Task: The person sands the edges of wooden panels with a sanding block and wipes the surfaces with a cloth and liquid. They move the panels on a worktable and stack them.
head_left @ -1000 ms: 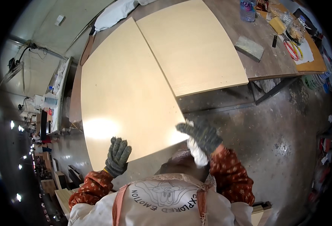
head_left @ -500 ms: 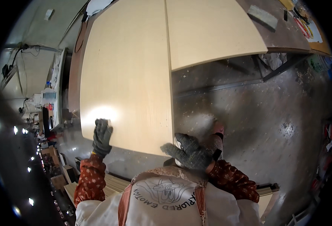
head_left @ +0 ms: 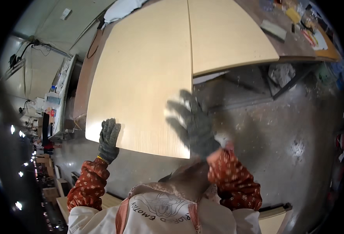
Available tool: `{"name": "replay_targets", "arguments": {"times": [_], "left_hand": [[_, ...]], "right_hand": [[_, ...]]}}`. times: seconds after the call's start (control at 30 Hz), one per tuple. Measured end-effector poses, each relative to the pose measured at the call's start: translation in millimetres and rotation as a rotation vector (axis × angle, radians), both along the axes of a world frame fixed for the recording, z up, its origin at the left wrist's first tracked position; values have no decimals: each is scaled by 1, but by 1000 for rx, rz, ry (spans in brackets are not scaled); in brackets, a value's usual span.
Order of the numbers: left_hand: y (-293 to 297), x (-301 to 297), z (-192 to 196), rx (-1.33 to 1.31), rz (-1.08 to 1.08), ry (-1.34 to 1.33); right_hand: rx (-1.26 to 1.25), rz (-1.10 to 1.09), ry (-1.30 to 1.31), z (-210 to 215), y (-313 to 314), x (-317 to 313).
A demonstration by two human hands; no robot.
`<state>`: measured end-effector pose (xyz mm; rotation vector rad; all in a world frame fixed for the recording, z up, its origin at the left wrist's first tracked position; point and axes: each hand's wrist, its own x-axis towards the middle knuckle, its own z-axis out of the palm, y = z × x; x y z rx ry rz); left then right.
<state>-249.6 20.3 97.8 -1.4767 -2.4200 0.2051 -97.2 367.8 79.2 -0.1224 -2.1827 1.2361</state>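
A large pale wooden board (head_left: 140, 78) lies in front of me, its near edge sticking out past its support. My left hand (head_left: 109, 137), in a grey knit glove, grips that near edge close to the left corner, fingers lying on top. My right hand (head_left: 193, 124), also gloved, is blurred with its fingers spread; it hovers at the board's near right corner and holds nothing. A second pale board (head_left: 228, 37) lies edge to edge with the first, on the right, atop a brown table (head_left: 292, 52).
Small tools and coloured items (head_left: 300, 19) clutter the table's far right end. A dusty concrete floor (head_left: 289, 128) spreads to the right, under the table's dark metal legs (head_left: 281, 84). Shelves and wall lights (head_left: 47, 117) line the left side. White cloth (head_left: 121, 9) lies beyond the boards.
My right hand has risen from near my chest to the board's near right corner and spread its fingers. My left hand stays on the near edge.
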Motion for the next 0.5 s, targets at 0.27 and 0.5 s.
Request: {"name": "replay_targets", "arguments": {"times": [0.27, 0.5], "left_hand": [[-72, -54, -13, 145, 282, -55], [-208, -124, -112, 2121, 584, -1390]], "right_hand": [[206, -143, -17, -7, 15, -17], [-112, -116, -322, 21, -35, 45]]}}
